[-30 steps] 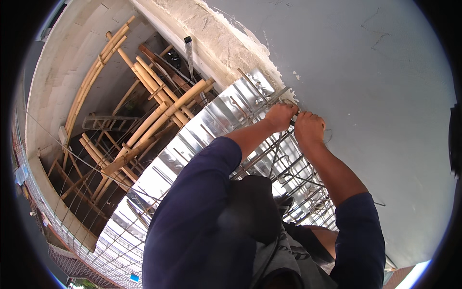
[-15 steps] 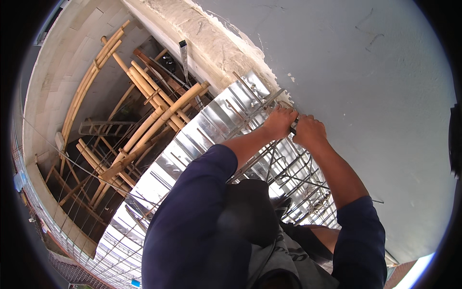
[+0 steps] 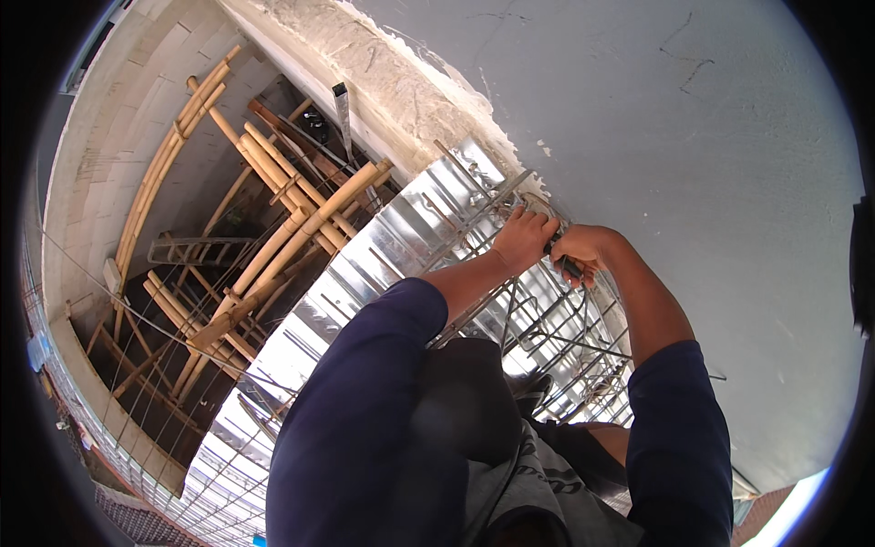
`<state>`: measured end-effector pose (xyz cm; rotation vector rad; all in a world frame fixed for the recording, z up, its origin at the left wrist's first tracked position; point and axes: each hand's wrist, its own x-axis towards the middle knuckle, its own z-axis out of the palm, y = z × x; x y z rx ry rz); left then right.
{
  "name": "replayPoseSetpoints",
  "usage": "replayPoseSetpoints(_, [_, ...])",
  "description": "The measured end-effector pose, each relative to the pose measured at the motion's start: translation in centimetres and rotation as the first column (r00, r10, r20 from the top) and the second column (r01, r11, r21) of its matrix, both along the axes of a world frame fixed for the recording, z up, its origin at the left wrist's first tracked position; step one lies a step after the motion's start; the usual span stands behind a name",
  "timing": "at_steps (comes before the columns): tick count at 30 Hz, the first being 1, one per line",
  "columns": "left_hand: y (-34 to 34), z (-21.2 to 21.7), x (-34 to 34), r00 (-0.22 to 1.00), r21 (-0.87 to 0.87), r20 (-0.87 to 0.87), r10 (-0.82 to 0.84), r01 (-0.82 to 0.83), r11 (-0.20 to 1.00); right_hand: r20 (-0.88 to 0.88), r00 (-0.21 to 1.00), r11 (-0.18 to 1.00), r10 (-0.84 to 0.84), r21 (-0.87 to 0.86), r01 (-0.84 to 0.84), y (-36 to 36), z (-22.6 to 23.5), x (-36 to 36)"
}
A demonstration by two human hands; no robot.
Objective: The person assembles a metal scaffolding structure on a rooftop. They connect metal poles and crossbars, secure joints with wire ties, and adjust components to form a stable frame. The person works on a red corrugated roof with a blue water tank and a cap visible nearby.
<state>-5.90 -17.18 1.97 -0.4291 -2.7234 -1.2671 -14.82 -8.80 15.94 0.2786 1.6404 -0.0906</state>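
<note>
My right hand [image 3: 586, 246] is closed round a hand tool with a dark handle [image 3: 571, 268]; the tool's head is hidden, so I cannot tell its kind. Right beside it, my left hand [image 3: 526, 240] is closed at the steel bars, its fingers bent over something I cannot make out. Both hands work at the top end of a rebar cage [image 3: 583, 324], close to the wall. Under the bars lies shiny ribbed metal decking [image 3: 401, 232].
A smooth grey wall [image 3: 693, 164] rises on the right, with a rough broken plaster edge [image 3: 410, 87]. To the left, past the decking's edge, a deep opening holds bamboo poles [image 3: 301, 228] and a ladder [image 3: 202, 250]. Steel mesh [image 3: 228, 474] covers the lower left decking.
My right hand has turned, wrist raised and fingers now pointing down, bringing the dark handle into sight. My left hand stays at nearly the same spot on the bars.
</note>
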Motion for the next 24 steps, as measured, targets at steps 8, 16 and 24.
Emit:
replayPoseSetpoints(8, [-1.9, 2.6, -3.6, 0.951, 0.097, 0.257, -0.174, 0.154, 0.983, -0.412, -0.04, 0.223, 0.91, 0.569, -0.792, -1.9, 0.8, 4.6])
replayPoseSetpoints(16, [-0.5, 2.3, 0.3, 0.992, 0.174, 0.021, 0.123, -0.125, 0.977, 0.039, 0.999, 0.999, -0.013, -0.031, 0.014, -1.0, 1.7, -1.2])
replayPoseSetpoints(24, [-1.3, -0.1, -2.9, 0.869, 0.117, 0.314, -0.382, 0.364, 0.924, -0.601, 0.492, 0.734, 0.63, 0.253, -0.631, 0.0, -0.9, 5.2])
